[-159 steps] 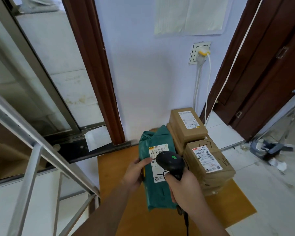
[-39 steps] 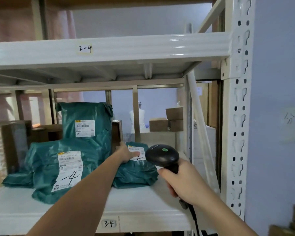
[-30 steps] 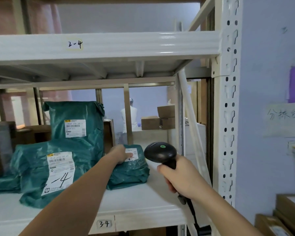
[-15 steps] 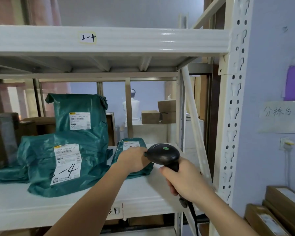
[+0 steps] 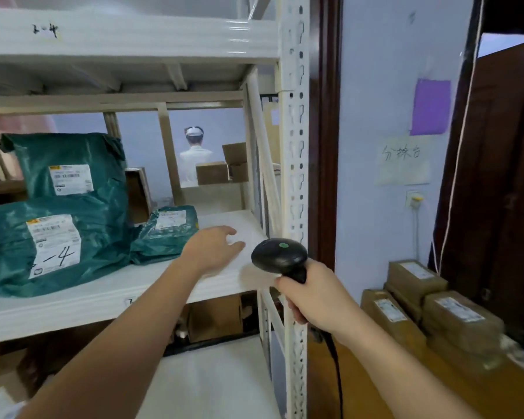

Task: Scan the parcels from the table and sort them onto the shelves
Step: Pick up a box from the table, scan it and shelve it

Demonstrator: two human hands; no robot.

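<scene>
- The white shelf (image 5: 109, 293) has bare board to the right of the parcels, running to the perforated upright post (image 5: 294, 182) at its right front corner; the shelf above (image 5: 127, 37) roofs the bay.
- The small green parcel (image 5: 167, 232) lies on that board, its left side against the large green parcel (image 5: 52, 243) marked "-4"; a third green parcel (image 5: 70, 167) stands behind.
- The left hand (image 5: 214, 247) is over the bare board just right of the small parcel — fingers spread loosely, gripping nothing; whether it touches the board I cannot tell.
- The right hand (image 5: 312, 294) is wrapped around the handle of the black scanner (image 5: 280, 257), in front of the post.
- Brown boxes (image 5: 436, 309) are stacked on the wooden table (image 5: 384, 379) at the right — against the wall.
</scene>
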